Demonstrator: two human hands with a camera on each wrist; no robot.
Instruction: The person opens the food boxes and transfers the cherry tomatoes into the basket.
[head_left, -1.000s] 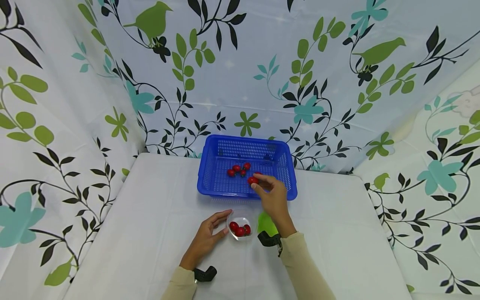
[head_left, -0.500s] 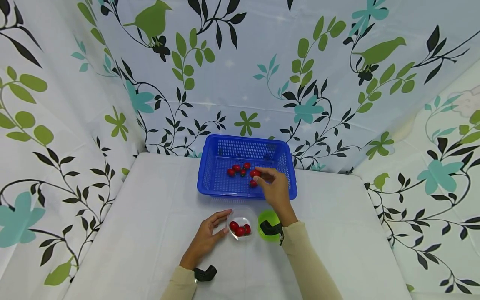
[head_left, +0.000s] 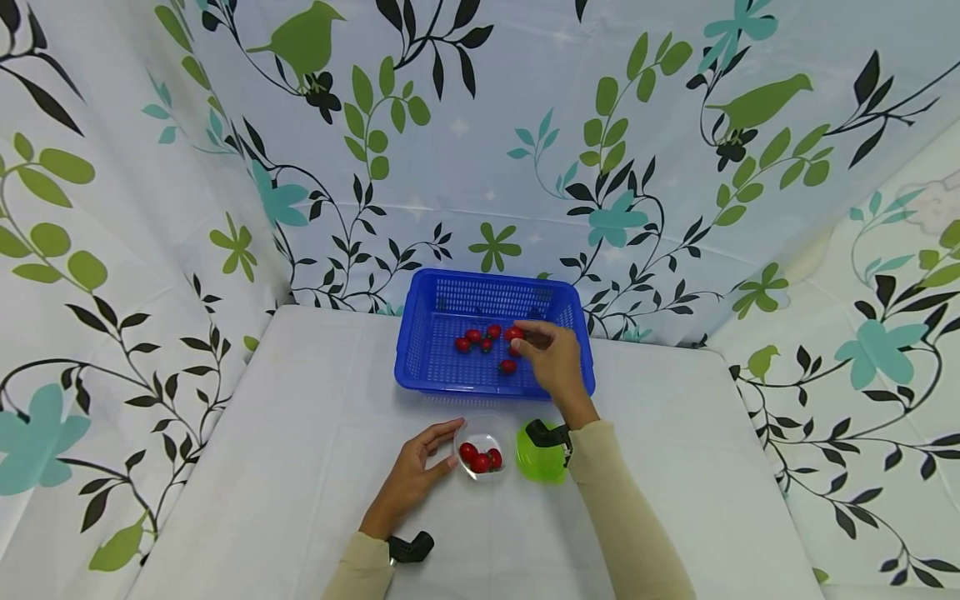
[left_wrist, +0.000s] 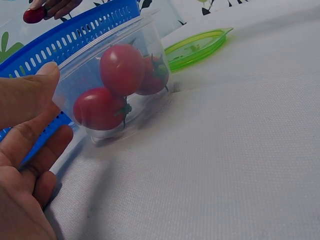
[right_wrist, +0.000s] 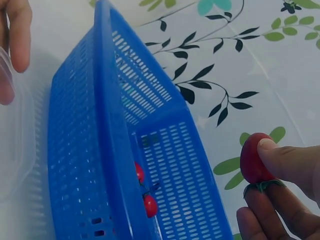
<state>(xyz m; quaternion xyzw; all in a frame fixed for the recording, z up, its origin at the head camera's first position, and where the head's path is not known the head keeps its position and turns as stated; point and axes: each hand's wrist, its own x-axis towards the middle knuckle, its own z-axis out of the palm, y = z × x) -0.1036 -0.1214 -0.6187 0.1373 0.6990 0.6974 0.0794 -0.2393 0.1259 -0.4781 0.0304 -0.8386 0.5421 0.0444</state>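
In the head view my right hand (head_left: 553,362) is over the right part of a blue plastic basket (head_left: 450,379). Its thumb and fingers pinch a red cherry tomato (right_wrist: 254,159) with a green calyx, seen closely in the right wrist view. Below that hand lie a loose tomato (head_left: 507,367) and another partly hidden by the thumb. A cluster of several tomatoes (head_left: 473,336) rests further left in the basket. My left hand (head_left: 411,475) holds the left side of a small clear plastic container (left_wrist: 152,37), thumb at its rim. Several tomatoes (left_wrist: 122,70) sit inside the container.
A bright green lid (head_left: 542,465) lies on the white-covered table (head_left: 337,400), right of the container and partly under my right wrist. Behind the basket hangs a patterned curtain (head_left: 480,192) with leaves and birds.
My right hand has moved slightly away from me and to the right, leaving the nearest tomato on the basket floor and pinching another. My left hand and the container have stayed in place.
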